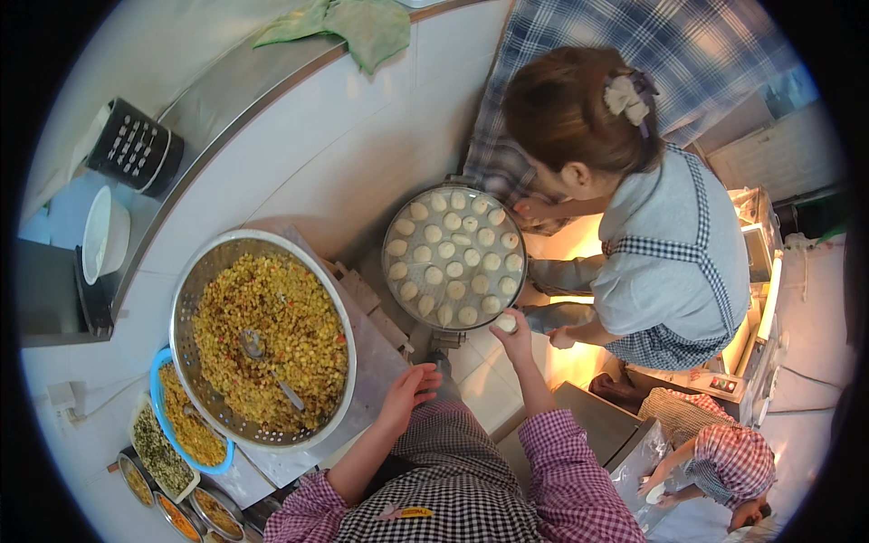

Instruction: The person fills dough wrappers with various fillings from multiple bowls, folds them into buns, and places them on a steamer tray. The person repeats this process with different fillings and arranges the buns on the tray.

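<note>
Between the fingertips of my right hand [514, 330] is a pale, round piece of dough [506, 323], held by the near edge of a round metal tray [521, 288]. Rows of similar filled dough buns [455, 290] lie spaced apart on that tray. My left hand [412, 391] is raised with its fingers apart and nothing in it, between the tray and a large perforated metal colander [347, 400]. The colander holds a yellow chopped filling [271, 319] with a metal spoon [290, 395] resting in it.
A co-worker [669, 231] leans beside the tray on the right; another person [730, 451] handles dough at lower right. A blue-rimmed basin [159, 407] and several bowls of fillings stand at lower left. A metal counter [224, 102] holds a white bowl [107, 235] and a green cloth [370, 30].
</note>
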The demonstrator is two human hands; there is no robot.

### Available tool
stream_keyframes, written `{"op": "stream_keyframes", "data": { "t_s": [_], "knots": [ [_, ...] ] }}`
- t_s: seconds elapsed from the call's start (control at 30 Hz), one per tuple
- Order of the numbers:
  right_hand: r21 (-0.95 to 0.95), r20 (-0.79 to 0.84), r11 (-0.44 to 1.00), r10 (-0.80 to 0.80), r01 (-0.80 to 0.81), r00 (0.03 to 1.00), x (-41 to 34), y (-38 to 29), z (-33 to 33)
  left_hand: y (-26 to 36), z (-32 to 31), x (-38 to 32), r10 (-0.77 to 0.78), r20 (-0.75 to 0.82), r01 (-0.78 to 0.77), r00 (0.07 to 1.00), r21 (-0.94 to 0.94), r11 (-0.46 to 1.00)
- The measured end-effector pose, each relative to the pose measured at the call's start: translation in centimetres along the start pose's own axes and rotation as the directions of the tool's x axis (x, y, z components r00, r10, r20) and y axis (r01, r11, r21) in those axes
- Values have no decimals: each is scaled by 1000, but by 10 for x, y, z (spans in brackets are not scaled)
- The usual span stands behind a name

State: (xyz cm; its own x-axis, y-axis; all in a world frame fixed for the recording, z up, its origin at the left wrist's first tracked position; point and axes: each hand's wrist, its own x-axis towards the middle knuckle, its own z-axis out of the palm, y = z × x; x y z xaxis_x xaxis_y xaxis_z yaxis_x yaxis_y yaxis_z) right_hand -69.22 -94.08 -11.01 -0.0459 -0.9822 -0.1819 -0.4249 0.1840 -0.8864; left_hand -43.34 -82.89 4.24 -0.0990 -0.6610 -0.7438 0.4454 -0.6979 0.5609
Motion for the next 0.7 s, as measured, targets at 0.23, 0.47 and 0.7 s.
{"op": "stream_keyframes", "data": {
  "t_s": [0.23,0.47,0.7],
  "knots": [
    [169,84,911,367,-376,926,-57,41,7,-4,-16,1,70,-5,-69,998,155,985],
    [83,80,939,327,-334,942,-18,91,20,-12,-25,43,699,16,-361,715,864,350],
    [-128,127,968,233,-217,964,74,127,-4,-20,-28,91,835,8,-182,550,977,111]
  ]
}}
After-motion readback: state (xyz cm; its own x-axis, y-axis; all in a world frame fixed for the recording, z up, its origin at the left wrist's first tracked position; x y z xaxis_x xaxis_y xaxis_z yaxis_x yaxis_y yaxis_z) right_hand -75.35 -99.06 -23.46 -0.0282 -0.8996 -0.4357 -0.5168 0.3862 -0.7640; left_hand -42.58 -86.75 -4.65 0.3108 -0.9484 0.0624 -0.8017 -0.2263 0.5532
